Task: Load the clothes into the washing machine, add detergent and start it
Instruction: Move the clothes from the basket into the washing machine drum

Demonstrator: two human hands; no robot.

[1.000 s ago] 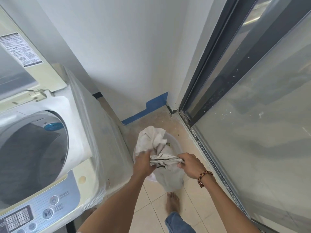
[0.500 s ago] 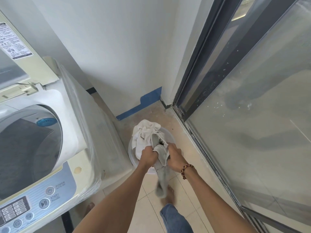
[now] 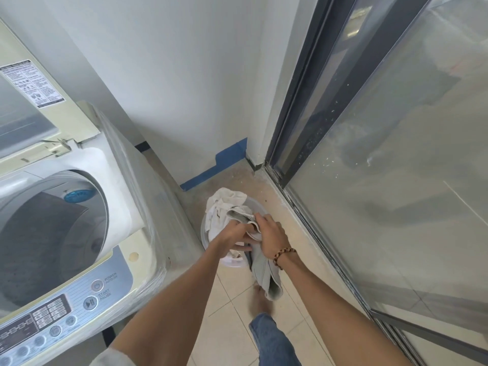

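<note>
Since half a second ago: your right hand (image 3: 272, 237) has come over the top of the bundle, its fingers now arched down across the grey garment (image 3: 260, 268); before, both fists sat side by side on it. Your left hand (image 3: 232, 233) has slid under, knuckles toward the washer. More of the garment's tail now hangs below your right wrist.

Count, as you see it:
- Hands: two, both on the laundry.
- Garments distinguishable: two. One grey garment in your grip; one white cloth (image 3: 224, 204) heaped on the far side of the basin. Any further pieces beneath cannot be told.
- Basin (image 3: 204, 240): one, pale plastic, on the floor tiles (image 3: 232, 320) beside the washer's wrapped side.
- Washing machine (image 3: 124, 186): one, top-loading, lid (image 3: 34, 101) raised, drum (image 3: 47, 241) dark inside, no clothes discernible in it.
- Bead bracelet (image 3: 284, 253): one, on your right wrist.
- Sliding glass door (image 3: 396, 154): one, at your right.

Position of the garment against your fingers: its bunched upper end sits between your two hands, over the basin. Your right fingers curl round it from above. Your left fingers close on it from the washer side; their tips are hidden in the folds. Its free end hangs past the basin's near rim, above your bare foot (image 3: 260, 302).
</note>
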